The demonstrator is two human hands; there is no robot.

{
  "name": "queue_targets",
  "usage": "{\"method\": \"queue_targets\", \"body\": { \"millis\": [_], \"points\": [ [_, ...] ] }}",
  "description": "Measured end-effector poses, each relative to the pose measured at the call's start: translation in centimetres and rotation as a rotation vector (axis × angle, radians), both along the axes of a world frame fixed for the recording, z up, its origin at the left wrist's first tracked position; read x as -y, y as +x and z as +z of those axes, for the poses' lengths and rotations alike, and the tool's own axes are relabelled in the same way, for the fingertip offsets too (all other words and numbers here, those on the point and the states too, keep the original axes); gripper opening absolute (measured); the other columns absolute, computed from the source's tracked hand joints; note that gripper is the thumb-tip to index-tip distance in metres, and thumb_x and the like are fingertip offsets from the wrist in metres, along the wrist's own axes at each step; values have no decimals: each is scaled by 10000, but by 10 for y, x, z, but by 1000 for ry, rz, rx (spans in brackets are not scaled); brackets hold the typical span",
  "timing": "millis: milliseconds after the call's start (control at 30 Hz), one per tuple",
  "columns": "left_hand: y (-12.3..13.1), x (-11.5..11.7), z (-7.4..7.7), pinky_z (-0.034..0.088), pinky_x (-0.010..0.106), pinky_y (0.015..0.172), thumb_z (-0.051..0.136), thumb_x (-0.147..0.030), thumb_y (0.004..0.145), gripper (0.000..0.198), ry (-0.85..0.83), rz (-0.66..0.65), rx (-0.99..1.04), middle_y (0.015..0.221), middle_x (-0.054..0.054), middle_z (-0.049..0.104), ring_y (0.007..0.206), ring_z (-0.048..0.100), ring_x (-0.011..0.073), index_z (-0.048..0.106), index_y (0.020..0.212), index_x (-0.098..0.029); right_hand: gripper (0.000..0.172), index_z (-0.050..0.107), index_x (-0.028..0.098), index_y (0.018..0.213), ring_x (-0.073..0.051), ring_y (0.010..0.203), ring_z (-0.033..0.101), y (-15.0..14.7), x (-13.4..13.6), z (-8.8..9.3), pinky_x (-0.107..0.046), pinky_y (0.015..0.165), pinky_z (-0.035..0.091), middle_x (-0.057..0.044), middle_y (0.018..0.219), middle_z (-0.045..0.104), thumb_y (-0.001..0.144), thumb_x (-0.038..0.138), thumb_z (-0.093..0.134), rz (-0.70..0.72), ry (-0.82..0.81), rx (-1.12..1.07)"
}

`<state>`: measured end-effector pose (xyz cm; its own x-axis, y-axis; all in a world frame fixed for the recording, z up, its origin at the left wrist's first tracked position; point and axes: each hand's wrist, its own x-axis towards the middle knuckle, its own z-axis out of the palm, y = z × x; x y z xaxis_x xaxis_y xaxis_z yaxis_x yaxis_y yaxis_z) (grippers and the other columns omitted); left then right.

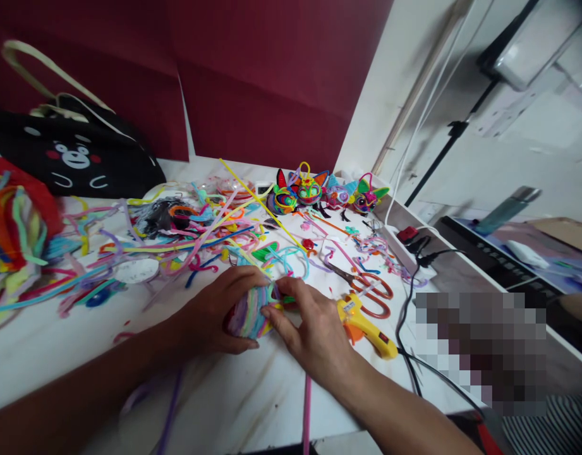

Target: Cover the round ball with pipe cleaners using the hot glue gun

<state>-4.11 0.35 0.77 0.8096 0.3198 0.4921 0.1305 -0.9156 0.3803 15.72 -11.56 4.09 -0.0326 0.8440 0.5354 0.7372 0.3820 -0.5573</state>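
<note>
Presently, an inventory of the white table (224, 392), with bearings taken from the wound ball (250, 313) at its near middle.

1. Wound ball, one. Pastel fuzzy wire in many colours, resting on the table between both hands. It looks closely wrapped and round, but it carries no ears or face, so it reads as a body done and trimmings not yet begun.
2. Left hand (215, 316), at nine o'clock. It is cupped around the ball, fingers curled over the top and thumb low at the front.
3. Right hand (314, 328), at three o'clock. Its fingers are drawn together with the tips pressed to the ball's side; whether they nip a strand end cannot be told.
4. Finished figures, four, in a row at one o'clock: first (284, 199), second (308, 188), third (338, 194), fourth (366, 197). All are eared and bright.
5. Scissors (373, 294), one pair, orange-handled, at two o'clock.
6. Glue gun (364, 322), one, yellow, at three o'clock just beyond the right hand, with its cord trailing off.
7. Loose wire heap (177, 234), uncounted, at eleven o'clock.
8. Bundled wire (11, 227), one mass, at nine o'clock, far edge.
9. Pink strand (306, 411), one, at five o'clock.
10. Black bag (77, 161), one, at ten o'clock.
</note>
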Motion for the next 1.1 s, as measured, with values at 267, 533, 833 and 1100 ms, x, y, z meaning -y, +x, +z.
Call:
{"method": "queue_targets", "body": {
  "millis": [267,533,833,1100],
  "points": [
    [4,-1,1,492,492,1059,758,-498,762,817,23,-34,46,1350,130,499,1258,525,336,357,1438,-272,225,596,144,1130,-244,851,721,-2,1,0,-372,755,610,-111,958,735,963,292,625,-20,-4,-23],
    [4,0,2,483,501,1062,797,-422,706,845,-7,-40,80,1352,128,513,1264,520,346,384,1429,-276,254,599,135,1151,-249,879,720,-3,1,1,-379,780,609,-118,972,737,953,290,638,-22,-30,-25],
    [5,0,-5,479,505,1055,872,-464,648,929,-66,-37,104,1376,132,500,1264,525,360,394,1427,-296,267,589,129,1164,-260,887,720,-3,1,1,-400,782,609,-129,982,739,958,296,624,-13,-33,-34],
    [7,3,-1,486,515,1043,871,-445,652,899,-102,-37,118,1341,127,528,1241,548,351,395,1401,-308,284,588,113,1178,-269,888,714,-3,0,1,-415,782,606,-140,979,735,959,291,622,-7,-33,-26]
  ]
}}
